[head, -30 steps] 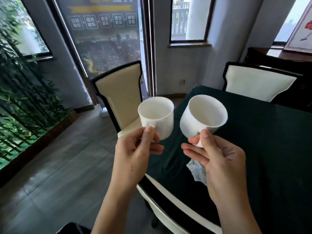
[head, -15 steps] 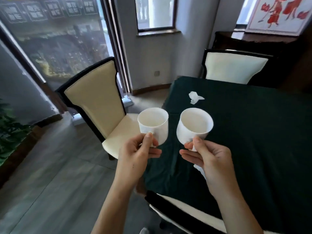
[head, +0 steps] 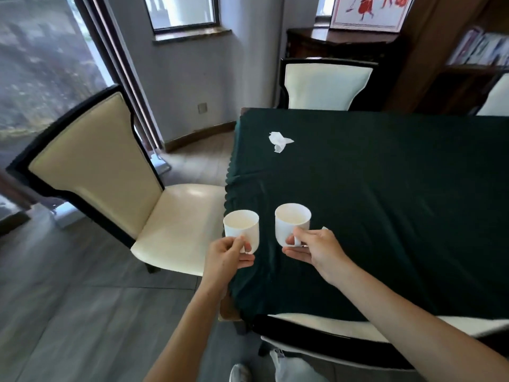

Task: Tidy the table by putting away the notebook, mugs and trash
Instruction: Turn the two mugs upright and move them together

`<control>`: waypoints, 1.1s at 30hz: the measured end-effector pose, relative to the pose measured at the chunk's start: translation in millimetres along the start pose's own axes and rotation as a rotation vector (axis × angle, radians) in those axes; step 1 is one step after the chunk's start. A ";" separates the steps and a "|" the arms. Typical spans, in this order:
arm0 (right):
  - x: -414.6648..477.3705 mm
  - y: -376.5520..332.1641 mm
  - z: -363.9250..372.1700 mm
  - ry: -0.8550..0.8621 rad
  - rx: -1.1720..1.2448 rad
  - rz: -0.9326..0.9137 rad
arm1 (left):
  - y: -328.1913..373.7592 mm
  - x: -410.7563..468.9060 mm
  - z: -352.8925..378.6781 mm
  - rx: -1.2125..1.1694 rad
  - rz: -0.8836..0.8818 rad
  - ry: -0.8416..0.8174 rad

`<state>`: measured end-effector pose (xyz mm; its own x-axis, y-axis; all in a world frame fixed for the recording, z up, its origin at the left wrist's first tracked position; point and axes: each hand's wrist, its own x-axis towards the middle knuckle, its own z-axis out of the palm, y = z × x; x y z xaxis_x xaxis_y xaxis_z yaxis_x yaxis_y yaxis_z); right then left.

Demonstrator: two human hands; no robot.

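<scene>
Two white mugs are held up over the near left corner of the table (head: pixel 385 188), which wears a dark green cloth. My left hand (head: pixel 228 256) grips the left mug (head: pixel 242 228) by its handle, just off the table's left edge. My right hand (head: pixel 314 250) grips the right mug (head: pixel 292 221) by its handle, above the cloth. Both mugs look empty. A crumpled white tissue (head: pixel 279 140) lies on the cloth near the far left corner. A second bit of white tissue (head: pixel 325 228) peeks out behind my right hand. No notebook is in view.
A cream chair (head: pixel 110 175) stands at the table's left side. Another chair (head: pixel 325 86) is at the far end, and a chair back (head: pixel 344 332) sits right in front of me. A dark cabinet (head: pixel 344 42) and a bookshelf (head: pixel 482 53) stand behind.
The view has swung right and down. Both hands have lowered with the mugs, which now look smaller and sit lower in view. The far tissue has come into sight.
</scene>
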<state>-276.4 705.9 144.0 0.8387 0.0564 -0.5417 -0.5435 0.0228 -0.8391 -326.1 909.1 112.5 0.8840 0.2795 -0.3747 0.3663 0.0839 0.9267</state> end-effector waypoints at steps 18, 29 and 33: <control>74.1 78.1 -9.4 0.071 0.142 0.245 | -73.5 44.7 34.3 -0.027 -0.195 -0.029; 72.8 97.9 -29.5 0.007 -0.026 0.389 | -102.5 32.4 40.0 0.004 -0.228 -0.077; 73.6 106.1 -35.8 0.037 -0.098 0.393 | -108.1 29.9 37.6 0.057 -0.252 -0.089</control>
<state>-271.1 676.8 13.3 0.5691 0.0053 -0.8223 -0.8188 -0.0889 -0.5672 -328.4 872.4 0.1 0.7839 0.1715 -0.5967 0.5917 0.0851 0.8017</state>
